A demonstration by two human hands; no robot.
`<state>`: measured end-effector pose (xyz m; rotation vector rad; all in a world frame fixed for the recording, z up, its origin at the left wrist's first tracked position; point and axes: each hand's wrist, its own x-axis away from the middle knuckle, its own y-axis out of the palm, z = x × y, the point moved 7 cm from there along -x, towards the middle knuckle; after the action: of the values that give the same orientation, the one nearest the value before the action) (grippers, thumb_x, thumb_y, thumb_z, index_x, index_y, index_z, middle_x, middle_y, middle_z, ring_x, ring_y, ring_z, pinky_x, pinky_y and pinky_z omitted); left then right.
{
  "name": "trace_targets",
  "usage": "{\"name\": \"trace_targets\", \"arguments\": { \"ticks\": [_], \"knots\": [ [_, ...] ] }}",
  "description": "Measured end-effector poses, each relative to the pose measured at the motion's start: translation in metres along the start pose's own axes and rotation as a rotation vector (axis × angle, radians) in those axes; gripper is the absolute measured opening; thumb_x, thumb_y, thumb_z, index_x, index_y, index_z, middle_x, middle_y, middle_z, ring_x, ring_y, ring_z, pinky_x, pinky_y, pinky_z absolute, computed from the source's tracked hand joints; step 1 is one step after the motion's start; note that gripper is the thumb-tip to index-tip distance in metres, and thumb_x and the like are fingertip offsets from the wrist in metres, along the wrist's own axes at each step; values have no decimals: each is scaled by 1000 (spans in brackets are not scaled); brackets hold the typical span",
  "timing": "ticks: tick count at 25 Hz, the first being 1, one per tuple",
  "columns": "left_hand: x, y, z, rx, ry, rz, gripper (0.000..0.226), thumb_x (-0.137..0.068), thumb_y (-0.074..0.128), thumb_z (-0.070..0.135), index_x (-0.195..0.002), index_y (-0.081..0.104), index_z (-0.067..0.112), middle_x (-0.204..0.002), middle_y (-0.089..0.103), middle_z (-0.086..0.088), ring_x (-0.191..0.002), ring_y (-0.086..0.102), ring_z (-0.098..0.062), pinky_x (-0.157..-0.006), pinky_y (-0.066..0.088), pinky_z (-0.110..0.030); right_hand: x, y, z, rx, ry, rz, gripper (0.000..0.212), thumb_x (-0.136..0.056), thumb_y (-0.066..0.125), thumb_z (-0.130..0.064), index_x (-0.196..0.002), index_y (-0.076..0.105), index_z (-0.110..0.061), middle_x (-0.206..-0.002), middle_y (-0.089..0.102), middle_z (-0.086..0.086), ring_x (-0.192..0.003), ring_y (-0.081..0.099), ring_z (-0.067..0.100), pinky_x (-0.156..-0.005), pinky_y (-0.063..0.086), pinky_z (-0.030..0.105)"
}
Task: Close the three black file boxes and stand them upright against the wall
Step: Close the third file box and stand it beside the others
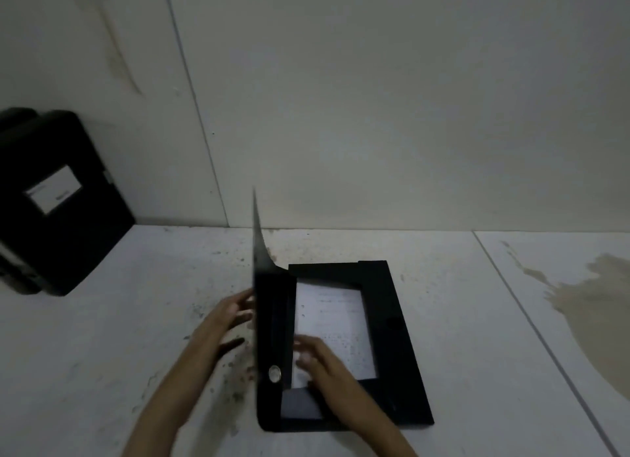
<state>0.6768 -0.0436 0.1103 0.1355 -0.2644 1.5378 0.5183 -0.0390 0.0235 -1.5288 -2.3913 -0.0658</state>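
An open black file box lies flat on the white floor in the middle of the view, with white paper showing inside. Its lid stands nearly vertical on the left side, seen edge-on. My left hand is pressed against the lid's outer face with fingers spread. My right hand rests on the paper and the inner flap, fingers apart and blurred. A closed black file box with a white label stands upright against the wall at the far left; something dark behind it is partly hidden.
The white wall meets the floor just beyond the open box. A brown stain spreads over the floor at the right. Dark specks dot the floor around my left hand.
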Motion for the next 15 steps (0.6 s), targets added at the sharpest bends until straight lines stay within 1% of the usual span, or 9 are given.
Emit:
{"name": "trace_targets", "arguments": {
  "ticks": [3, 5, 6, 8, 10, 12, 13, 14, 15],
  "knots": [
    [-14, 49, -29, -180, 18, -96, 28, -88, 43, 45, -116, 40, 52, -133, 39, 16, -126, 38, -8, -103, 32, -27, 2, -40, -6, -199, 57, 140, 33, -83, 42, -48, -110, 53, -33, -115, 61, -5, -101, 61, 9, -85, 53, 26],
    [-21, 75, -67, -322, 17, -189, 36, -94, 37, 35, -125, 30, 52, -143, 26, 15, -137, 20, -7, -112, 18, -29, 12, -72, 3, -292, 138, 263, 18, -93, 44, -32, -92, 58, -21, -92, 62, 2, -81, 61, 13, -63, 54, 18],
    [-24, 86, -83, -423, 2, -225, 40, -95, 35, 36, -130, 23, 51, -150, 17, 13, -140, 11, -7, -115, 11, -32, 20, -87, 9, -311, 157, 320, 19, -95, 41, -25, -87, 58, -20, -88, 60, 3, -79, 58, 15, -60, 52, 19],
    [-30, 101, -110, -660, 30, -286, 45, -94, 32, 41, -130, 6, 52, -153, -5, 15, -143, -7, -11, -117, 3, -38, 36, -118, 31, -336, 183, 455, 27, -96, 33, -28, -93, 58, -20, -102, 60, 8, -93, 56, 22, -71, 50, 26],
    [-31, 110, -129, -852, 68, -319, 46, -83, 17, 64, -122, -8, 62, -148, -24, 18, -135, -28, -4, -117, -1, -45, 51, -143, 51, -373, 202, 570, 36, -97, 26, -37, -109, 56, -21, -118, 57, 8, -105, 54, 26, -82, 47, 35],
    [-33, 110, -144, -1047, 168, -274, 53, -65, -3, 79, -115, -21, 71, -142, -39, 25, -122, -45, 7, -114, 10, -54, 61, -157, 67, -354, 220, 645, 35, -98, 28, -34, -118, 52, -19, -122, 56, 9, -109, 53, 29, -87, 43, 38],
    [-34, 106, -149, -1193, 237, -197, 55, -69, -4, 77, -121, -19, 68, -143, -39, 22, -127, -43, 4, -106, 29, -56, 63, -160, 72, -276, 224, 671, 30, -97, 32, -29, -120, 49, -18, -126, 53, 11, -112, 51, 29, -91, 40, 38],
    [-36, 100, -156, -1253, 180, -173, 57, -78, 1, 72, -132, -11, 59, -151, -29, 16, -136, -33, -5, -92, 47, -49, 63, -160, 73, -150, 215, 671, 28, -96, 38, -23, -123, 46, -19, -131, 50, 12, -114, 49, 28, -95, 37, 38],
    [-39, 97, -160, -1302, 170, -119, 59, -83, 8, 66, -139, -1, 49, -156, -18, 11, -143, -21, -14, -78, 55, -36, 60, -156, 75, 4, 199, 659, 32, -95, 42, -18, -127, 43, -19, -136, 46, 13, -118, 45, 26, -99, 34, 37]
  ]
}}
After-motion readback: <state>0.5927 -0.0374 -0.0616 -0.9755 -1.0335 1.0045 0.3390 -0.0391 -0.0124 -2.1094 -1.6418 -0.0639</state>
